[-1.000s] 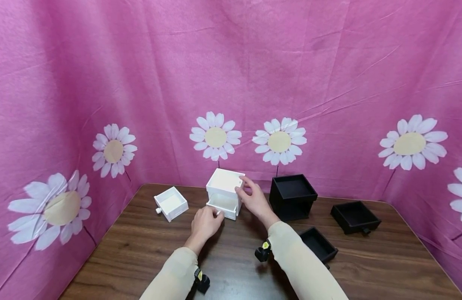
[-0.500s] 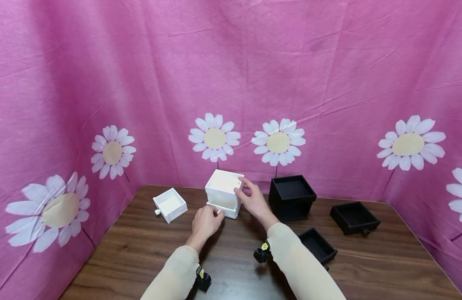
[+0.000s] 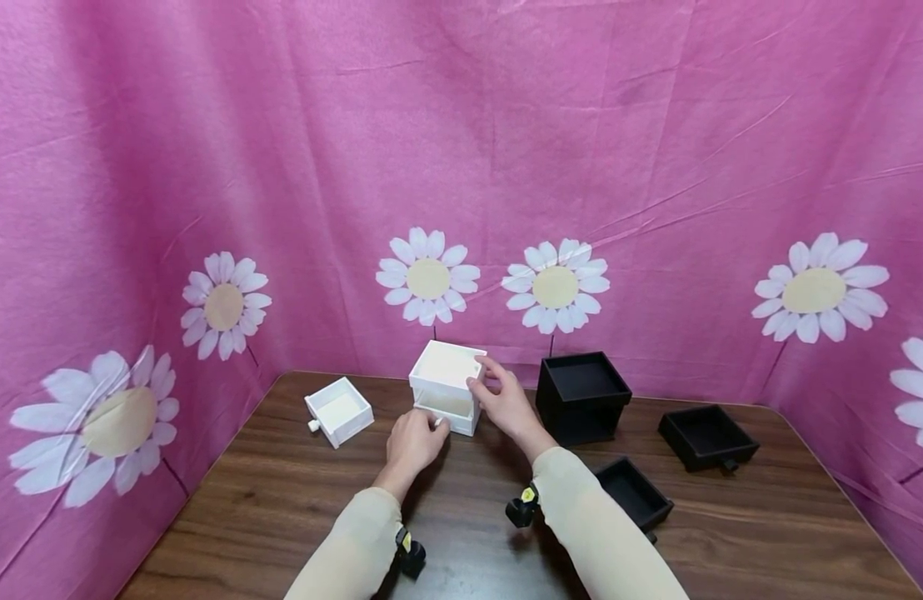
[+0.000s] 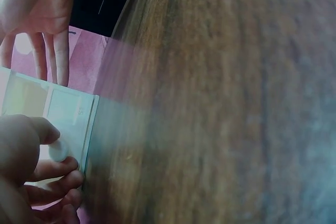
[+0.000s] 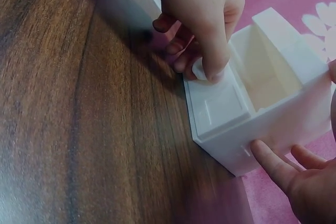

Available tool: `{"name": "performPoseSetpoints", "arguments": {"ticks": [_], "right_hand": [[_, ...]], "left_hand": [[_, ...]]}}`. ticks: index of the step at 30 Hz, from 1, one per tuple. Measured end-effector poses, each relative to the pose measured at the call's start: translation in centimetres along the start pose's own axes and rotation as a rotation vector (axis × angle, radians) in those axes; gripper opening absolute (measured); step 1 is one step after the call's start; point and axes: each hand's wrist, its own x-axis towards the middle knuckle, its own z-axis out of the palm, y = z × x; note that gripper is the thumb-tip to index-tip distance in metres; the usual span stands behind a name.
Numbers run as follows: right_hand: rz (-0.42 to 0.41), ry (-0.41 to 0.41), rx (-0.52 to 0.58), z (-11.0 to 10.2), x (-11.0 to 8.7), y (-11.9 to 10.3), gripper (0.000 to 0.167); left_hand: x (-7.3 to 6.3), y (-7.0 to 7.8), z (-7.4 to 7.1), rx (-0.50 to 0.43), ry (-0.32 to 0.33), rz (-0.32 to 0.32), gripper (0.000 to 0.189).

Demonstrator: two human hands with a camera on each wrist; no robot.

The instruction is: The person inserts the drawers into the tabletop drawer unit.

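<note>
In the head view, a small white two-tier cabinet (image 3: 446, 365) stands at the table's back, its upper slot bare. Its lower drawer (image 5: 218, 106) sits nearly flush with the cabinet front. My left hand (image 3: 413, 446) pinches that drawer's round white knob (image 4: 58, 150) between thumb and fingers. At the cabinet's upper right corner, my right hand (image 3: 508, 403) holds the side, thumb near the front and index finger over the top rim. The right wrist view shows fingertips (image 5: 260, 148) against the side wall. A second white drawer (image 3: 340, 412) lies to the left.
A black cabinet (image 3: 584, 379) with an open front stands right of the white one. Two black drawers lie apart: one drawer (image 3: 709, 436) far right, another drawer (image 3: 636, 492) partly behind my right sleeve. A pink flowered curtain (image 3: 461, 167) hangs behind the wooden table (image 3: 476, 542).
The lower white drawer has slid inward, from sticking out to nearly flush, with my left hand following it slightly forward. My right hand has stayed on the cabinet's corner.
</note>
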Motion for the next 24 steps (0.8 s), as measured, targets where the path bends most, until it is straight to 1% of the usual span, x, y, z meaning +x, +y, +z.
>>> {"name": "performPoseSetpoints", "arguments": {"ticks": [4,8,11,14,18,20,22,24], "right_hand": [[-0.006,0.005,-0.005,0.0,0.0,0.0,0.051],[-0.003,0.003,-0.001,0.1,-0.1,-0.1,0.052],[0.008,-0.005,0.005,0.2,-0.4,-0.1,0.053],[0.019,-0.012,0.018,0.2,-0.5,-0.2,0.055],[0.009,-0.013,0.038,0.1,-0.4,-0.2,0.055],[0.004,-0.011,0.041,0.1,-0.3,-0.2,0.055],[0.001,-0.009,0.041,0.1,-0.3,-0.1,0.055],[0.005,-0.009,0.042,0.1,-0.3,-0.1,0.055]], "left_hand": [[-0.1,0.1,-0.2,0.0,0.005,0.011,0.031],[-0.6,0.0,-0.5,0.008,0.001,0.036,0.029],[-1.0,-0.5,-0.7,0.001,0.004,0.062,0.024],[-1.4,-1.1,-0.9,-0.022,0.008,0.076,0.019],[-1.6,-1.7,-1.2,-0.028,0.011,0.091,0.016],[-1.8,-1.9,-1.3,-0.026,0.018,0.115,0.014],[-2.0,-1.9,-1.9,-0.038,0.015,0.138,0.014],[-2.3,-2.2,-2.3,-0.053,0.013,0.199,0.016]]}}
